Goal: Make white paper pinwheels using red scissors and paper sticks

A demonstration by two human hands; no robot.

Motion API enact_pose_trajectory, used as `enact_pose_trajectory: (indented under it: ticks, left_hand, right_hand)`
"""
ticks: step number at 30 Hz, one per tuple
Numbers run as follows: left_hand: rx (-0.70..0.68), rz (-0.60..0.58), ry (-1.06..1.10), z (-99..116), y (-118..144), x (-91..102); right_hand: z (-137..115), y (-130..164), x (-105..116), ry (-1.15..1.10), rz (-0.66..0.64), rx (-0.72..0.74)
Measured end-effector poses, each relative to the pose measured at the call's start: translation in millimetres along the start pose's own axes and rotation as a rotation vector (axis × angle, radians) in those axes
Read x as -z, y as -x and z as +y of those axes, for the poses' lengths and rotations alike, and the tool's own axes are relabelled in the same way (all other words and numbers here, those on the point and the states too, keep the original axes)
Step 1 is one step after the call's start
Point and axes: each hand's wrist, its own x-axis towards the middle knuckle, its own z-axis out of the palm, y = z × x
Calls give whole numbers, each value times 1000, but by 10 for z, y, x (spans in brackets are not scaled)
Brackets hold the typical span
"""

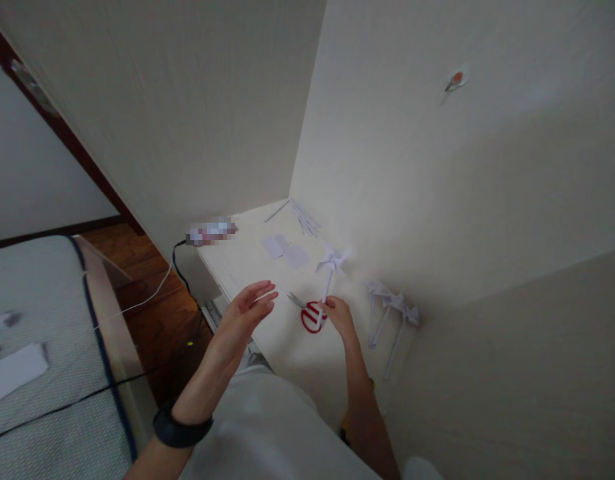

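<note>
From the head camera, looking down into the corner of a pale room, a small white table [247, 267] sits in the middle of the frame, pushed against the two walls.

The right hand [340, 315], just below the centre of the frame, is closed around the lower end of the stick of a white paper pinwheel [333, 261]. The pinwheel stands nearly upright, its folded head above and a little left of the hand, close to the right-hand wall.

The left hand [247, 308] is left of centre, raised over the near edge of the table with the palm turned toward the right hand. Its fingers are stretched out and slightly spread, holding nothing. A dark wristband [180, 430] sits on that forearm, lower in the frame.

Between the two hands, flat on the table, lie scissors with red handles [310, 315]; the handles lie just beside the right hand, and the blades point up and left.

To the right of the right hand, three more finished paper pinwheels [390, 310] lie along the wall. Higher on the table are a couple of white paper squares [286, 252], and at the far corner a bundle of thin white paper sticks [304, 219].

At the lower left, a grey mattress [47, 300] carries scraps of paper, and cables [152, 297] run across the wooden floor.
</note>
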Motion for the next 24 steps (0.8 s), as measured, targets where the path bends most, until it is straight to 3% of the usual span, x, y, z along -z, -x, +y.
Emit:
enact_pose_trajectory:
  ticks: [5,9,17,24]
  left_hand:
    - [6,-16,-42,5,1,-6]
    - [14,-52,-72,18,28,-13]
    - [42,-63,-135,42,28,-20]
    - [15,-78,-168,6,19,4]
  right_hand:
    - [545,22,315,142,190,-175]
    - [777,42,397,213,298,-266]
    - [830,-61,192,261,428,-354]
    - [848,-100,188,271,498,-393]
